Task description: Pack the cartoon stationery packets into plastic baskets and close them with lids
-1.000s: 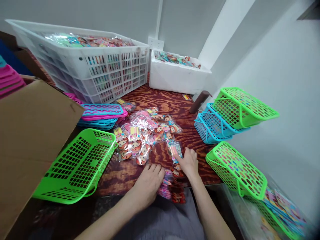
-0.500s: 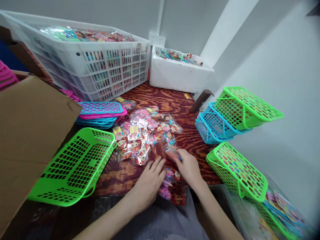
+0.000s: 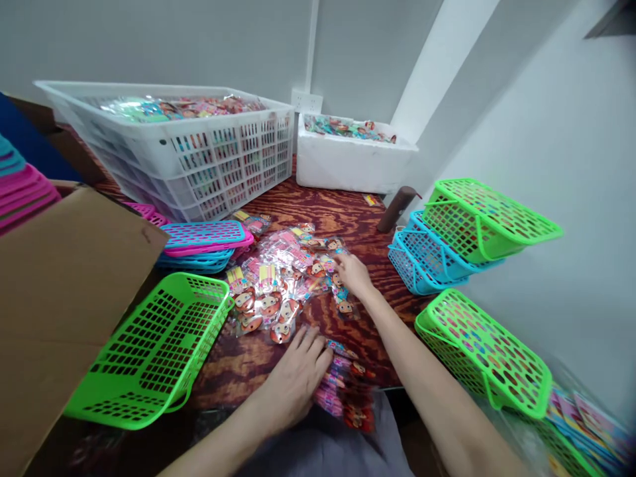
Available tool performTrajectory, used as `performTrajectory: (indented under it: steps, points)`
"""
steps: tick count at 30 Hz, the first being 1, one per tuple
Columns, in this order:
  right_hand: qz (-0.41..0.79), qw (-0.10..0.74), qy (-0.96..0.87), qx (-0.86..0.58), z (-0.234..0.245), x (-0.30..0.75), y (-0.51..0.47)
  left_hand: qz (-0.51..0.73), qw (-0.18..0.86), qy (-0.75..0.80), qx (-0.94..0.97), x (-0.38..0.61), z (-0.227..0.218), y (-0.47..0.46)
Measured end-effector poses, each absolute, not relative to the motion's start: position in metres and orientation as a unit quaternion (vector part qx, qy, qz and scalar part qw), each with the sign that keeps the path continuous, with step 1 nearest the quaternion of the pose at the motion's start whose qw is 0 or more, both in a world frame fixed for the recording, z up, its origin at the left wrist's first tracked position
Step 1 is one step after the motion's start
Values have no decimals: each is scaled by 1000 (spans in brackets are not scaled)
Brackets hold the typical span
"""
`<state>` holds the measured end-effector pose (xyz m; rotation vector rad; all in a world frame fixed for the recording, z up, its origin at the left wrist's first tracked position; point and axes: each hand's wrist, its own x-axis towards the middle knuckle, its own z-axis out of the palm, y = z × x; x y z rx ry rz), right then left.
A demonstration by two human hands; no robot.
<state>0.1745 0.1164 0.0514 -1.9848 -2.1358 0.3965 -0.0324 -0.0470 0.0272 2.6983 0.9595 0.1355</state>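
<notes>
A loose pile of small clear packets (image 3: 278,265) lies mid-table; they hold printed doll-like figures and pink and yellow pieces. My right hand (image 3: 354,275) is at the pile's right edge, its fingers bent and closed on a packet there; the fingertips are partly hidden. Near the table's front edge, overlapping packets (image 3: 342,391) form a row in front of my body. Against the left side of this row rests my left hand (image 3: 301,368), fingers stretched out and lying flat, with nothing seen in its grasp.
An open green basket (image 3: 154,344) lies left, beside a cardboard flap (image 3: 74,285) and stacked blue and pink lids (image 3: 203,235). Behind stand a white crate (image 3: 199,159) and foam box (image 3: 348,159), both full of packets. Filled blue baskets (image 3: 432,252) and green baskets (image 3: 489,351) line the right.
My right hand has moved from the row, where it held a packet, forward to the pile. Another packet lies on the row's far end. My left hand stays beside it. The view has tilted up.
</notes>
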Motion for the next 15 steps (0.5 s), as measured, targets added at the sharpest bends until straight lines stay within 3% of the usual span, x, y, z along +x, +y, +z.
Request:
performTrajectory:
  steps: [11, 15]
  points:
    - [106, -35, -747, -656, 41, 171, 147, 8, 127, 346, 930, -21, 37, -44]
    - [122, -36, -728, -674, 44, 166, 153, -1, 115, 348, 930, -15, 41, -43]
